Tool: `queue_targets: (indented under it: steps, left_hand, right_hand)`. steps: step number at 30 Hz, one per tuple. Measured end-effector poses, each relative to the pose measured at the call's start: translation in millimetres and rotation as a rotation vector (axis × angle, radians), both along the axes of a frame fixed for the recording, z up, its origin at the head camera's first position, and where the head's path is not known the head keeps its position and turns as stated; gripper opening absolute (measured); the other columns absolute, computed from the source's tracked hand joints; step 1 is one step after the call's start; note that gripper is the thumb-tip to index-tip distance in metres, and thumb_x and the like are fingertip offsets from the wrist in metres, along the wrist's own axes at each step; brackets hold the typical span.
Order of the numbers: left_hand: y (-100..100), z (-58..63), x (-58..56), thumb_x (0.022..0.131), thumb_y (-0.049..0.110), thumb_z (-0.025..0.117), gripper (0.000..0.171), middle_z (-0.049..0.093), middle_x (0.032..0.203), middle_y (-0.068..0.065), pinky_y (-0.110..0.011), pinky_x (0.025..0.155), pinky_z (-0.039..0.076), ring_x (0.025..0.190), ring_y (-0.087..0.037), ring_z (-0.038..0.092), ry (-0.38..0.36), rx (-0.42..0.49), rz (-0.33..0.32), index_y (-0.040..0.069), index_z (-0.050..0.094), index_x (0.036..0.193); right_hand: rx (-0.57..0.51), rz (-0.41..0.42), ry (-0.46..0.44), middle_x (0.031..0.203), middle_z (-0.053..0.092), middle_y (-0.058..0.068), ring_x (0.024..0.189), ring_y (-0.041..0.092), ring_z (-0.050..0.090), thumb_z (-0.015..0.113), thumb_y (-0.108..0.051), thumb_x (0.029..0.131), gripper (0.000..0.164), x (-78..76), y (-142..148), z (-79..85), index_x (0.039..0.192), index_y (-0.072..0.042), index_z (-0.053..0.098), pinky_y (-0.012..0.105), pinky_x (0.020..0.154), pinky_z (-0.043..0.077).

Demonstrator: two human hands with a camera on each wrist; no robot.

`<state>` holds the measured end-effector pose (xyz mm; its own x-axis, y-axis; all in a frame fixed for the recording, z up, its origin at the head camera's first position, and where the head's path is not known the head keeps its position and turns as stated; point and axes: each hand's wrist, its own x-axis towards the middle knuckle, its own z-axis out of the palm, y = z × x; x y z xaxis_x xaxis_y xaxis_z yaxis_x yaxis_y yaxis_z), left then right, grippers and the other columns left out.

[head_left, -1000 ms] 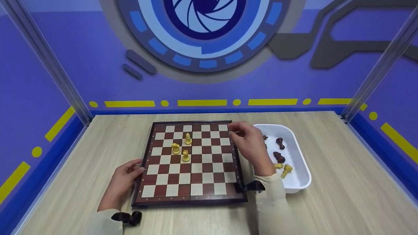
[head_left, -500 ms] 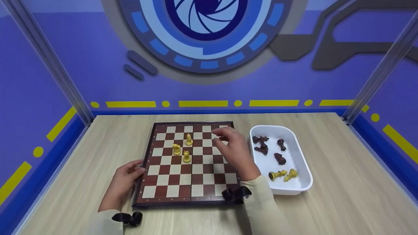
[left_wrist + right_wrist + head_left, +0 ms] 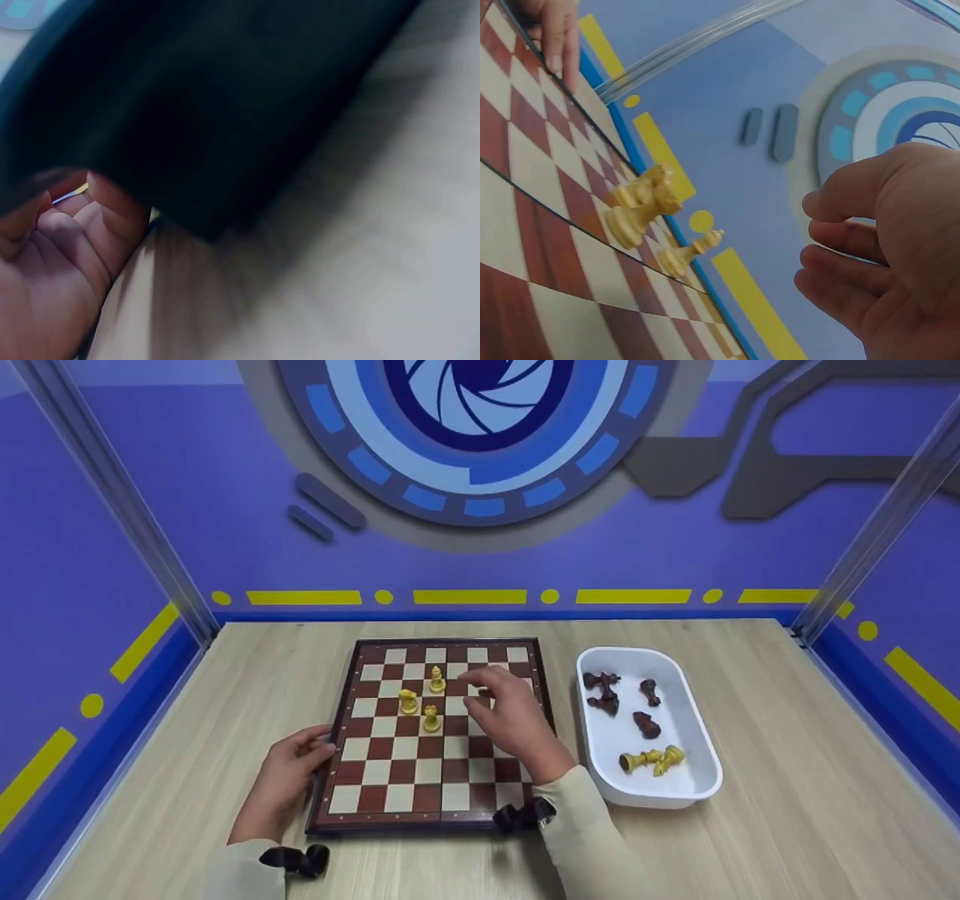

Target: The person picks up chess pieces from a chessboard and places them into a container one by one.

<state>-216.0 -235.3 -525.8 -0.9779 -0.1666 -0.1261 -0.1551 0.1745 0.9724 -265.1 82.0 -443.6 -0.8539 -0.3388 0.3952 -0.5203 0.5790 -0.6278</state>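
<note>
My left hand (image 3: 279,780) grips the left edge of the chessboard (image 3: 405,772), its thumb at the rim. In the left wrist view, dark blur hides part of that hand. My right hand (image 3: 511,718) hovers over the right half of the board, thumb and fingers curved and apart, holding nothing. Three yellow chess pieces stand upright left of the board's fold: a rook (image 3: 430,719), a knight (image 3: 407,702) and a slim piece with a pointed top (image 3: 437,681). The right wrist view shows the rook (image 3: 634,220) and the pointed piece (image 3: 686,256) apart from my right fingertips.
A white tray (image 3: 712,769) stands right of the board. Inside lie several dark chess pieces (image 3: 646,725) and yellow ones (image 3: 639,760). Blue-purple panels (image 3: 420,566) rise behind the wooden table (image 3: 787,750) and at both sides.
My right hand has moved left from the board's right edge to over its right half, uncovering the tray's contents. The left hand stays at the board's edge; the standing pieces keep their squares.
</note>
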Motion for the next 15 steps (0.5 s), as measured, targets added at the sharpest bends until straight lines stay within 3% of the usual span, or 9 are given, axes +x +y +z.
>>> queue_targets:
  steps: [5,15]
  left_hand:
    - [0.3,-0.3,0.2,0.096,0.006,0.057,0.041,0.065,0.095,-0.004,-0.025,0.063,0.052,0.075,-0.009,0.063,-0.001,-0.030,-0.005,-0.001,0.051,0.136]
    - [0.2,1.8,0.4,0.095,0.007,0.059,0.041,0.065,0.093,-0.003,-0.024,0.060,0.051,0.072,-0.009,0.061,0.004,-0.027,-0.009,0.000,0.053,0.135]
  right_hand:
    - [0.038,0.046,-0.076,0.122,0.064,0.006,0.111,0.022,0.063,0.063,-0.013,0.090,0.032,1.2,-11.1,-8.1,0.122,-0.014,0.065,0.035,0.091,0.053]
    - [0.056,0.116,-0.095,0.118,0.065,0.006,0.106,0.022,0.064,0.064,-0.009,0.090,0.031,1.9,-31.5,-27.0,0.121,-0.011,0.065,0.028,0.088,0.054]
